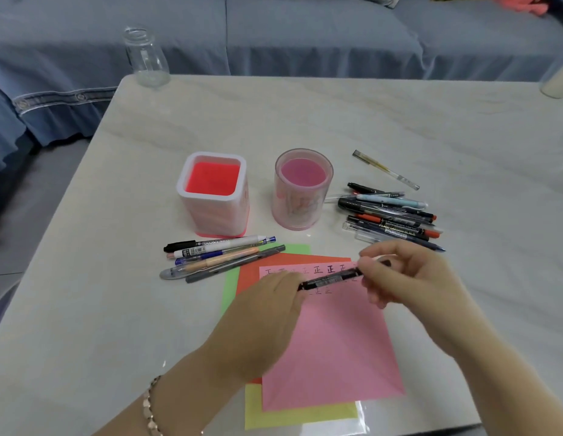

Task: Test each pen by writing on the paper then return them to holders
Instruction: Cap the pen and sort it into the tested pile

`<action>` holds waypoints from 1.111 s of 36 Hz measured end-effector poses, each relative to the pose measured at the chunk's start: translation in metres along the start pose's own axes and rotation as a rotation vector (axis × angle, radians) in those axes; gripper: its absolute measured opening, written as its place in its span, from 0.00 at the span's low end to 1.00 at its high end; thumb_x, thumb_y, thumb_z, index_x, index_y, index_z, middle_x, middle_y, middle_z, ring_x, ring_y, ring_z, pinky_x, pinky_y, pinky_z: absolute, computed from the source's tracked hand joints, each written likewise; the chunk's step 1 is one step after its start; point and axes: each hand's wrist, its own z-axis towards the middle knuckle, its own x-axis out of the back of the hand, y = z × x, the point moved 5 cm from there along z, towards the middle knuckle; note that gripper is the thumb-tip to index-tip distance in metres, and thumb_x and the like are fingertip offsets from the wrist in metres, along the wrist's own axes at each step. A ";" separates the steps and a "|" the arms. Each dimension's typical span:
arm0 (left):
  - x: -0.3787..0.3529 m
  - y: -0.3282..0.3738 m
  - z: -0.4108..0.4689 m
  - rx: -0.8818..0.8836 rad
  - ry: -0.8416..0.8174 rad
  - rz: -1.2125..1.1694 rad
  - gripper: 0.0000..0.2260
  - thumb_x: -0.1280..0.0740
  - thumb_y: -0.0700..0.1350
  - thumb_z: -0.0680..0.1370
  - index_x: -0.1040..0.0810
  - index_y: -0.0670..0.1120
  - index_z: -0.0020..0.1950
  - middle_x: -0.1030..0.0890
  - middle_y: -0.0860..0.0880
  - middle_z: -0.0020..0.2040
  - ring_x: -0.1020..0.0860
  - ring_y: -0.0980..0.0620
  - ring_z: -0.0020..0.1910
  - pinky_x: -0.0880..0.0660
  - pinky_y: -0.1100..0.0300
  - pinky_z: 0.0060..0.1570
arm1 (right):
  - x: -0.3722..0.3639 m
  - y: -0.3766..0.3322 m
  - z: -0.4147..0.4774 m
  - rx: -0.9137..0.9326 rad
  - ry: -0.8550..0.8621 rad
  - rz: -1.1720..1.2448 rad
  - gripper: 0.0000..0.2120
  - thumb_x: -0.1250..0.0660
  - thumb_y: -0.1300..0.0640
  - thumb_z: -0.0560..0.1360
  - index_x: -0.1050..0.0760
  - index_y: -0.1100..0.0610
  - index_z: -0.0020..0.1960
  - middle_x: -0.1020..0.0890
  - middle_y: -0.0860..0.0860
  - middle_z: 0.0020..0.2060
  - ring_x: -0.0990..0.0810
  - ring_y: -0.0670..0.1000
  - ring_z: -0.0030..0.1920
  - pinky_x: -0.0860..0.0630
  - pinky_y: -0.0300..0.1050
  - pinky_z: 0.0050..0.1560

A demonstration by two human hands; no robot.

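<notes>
— Which step are you on?

— Head view: both my hands hold one black pen (332,280) over the pink paper (333,347); left hand (267,313) pinches one end, right hand (400,275) the other. I judge I'm uncapping or recapping; I can't tell which.

— And next?

— Write or drop it in a holder (212,193); both holders look empty. The untested pile (390,215) lies right, the other pens (220,256) left.

— Room?

— Plenty; the worktop (305,114) is bare behind, and its near edge is close.
</notes>
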 end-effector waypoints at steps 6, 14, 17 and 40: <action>-0.005 0.013 -0.001 0.073 -0.096 -0.315 0.15 0.50 0.52 0.80 0.27 0.50 0.58 0.26 0.60 0.44 0.29 0.63 0.46 0.33 0.71 0.46 | -0.041 0.018 -0.007 -0.064 -0.108 0.169 0.14 0.27 0.50 0.68 0.28 0.56 0.34 0.28 0.50 0.20 0.34 0.47 0.18 0.39 0.34 0.19; -0.005 0.018 -0.003 0.033 -0.041 -0.402 0.18 0.49 0.57 0.76 0.25 0.49 0.50 0.20 0.52 0.39 0.25 0.55 0.35 0.29 0.58 0.37 | -0.057 0.037 -0.006 -0.050 0.177 0.203 0.18 0.38 0.48 0.70 0.38 0.51 0.24 0.37 0.45 0.20 0.37 0.46 0.24 0.39 0.43 0.30; -0.005 0.016 -0.002 0.074 -0.091 -0.466 0.16 0.45 0.58 0.77 0.24 0.49 0.50 0.22 0.54 0.34 0.28 0.56 0.30 0.32 0.62 0.32 | -0.056 0.035 -0.007 -0.028 0.137 0.232 0.17 0.39 0.50 0.70 0.39 0.51 0.25 0.38 0.45 0.20 0.39 0.45 0.22 0.39 0.38 0.26; -0.014 -0.046 -0.011 0.185 0.276 0.385 0.10 0.36 0.37 0.72 0.21 0.37 0.51 0.22 0.39 0.49 0.22 0.39 0.48 0.27 0.49 0.51 | 0.000 0.051 -0.015 0.051 0.339 0.264 0.16 0.46 0.65 0.79 0.21 0.60 0.41 0.18 0.57 0.28 0.20 0.52 0.30 0.24 0.38 0.31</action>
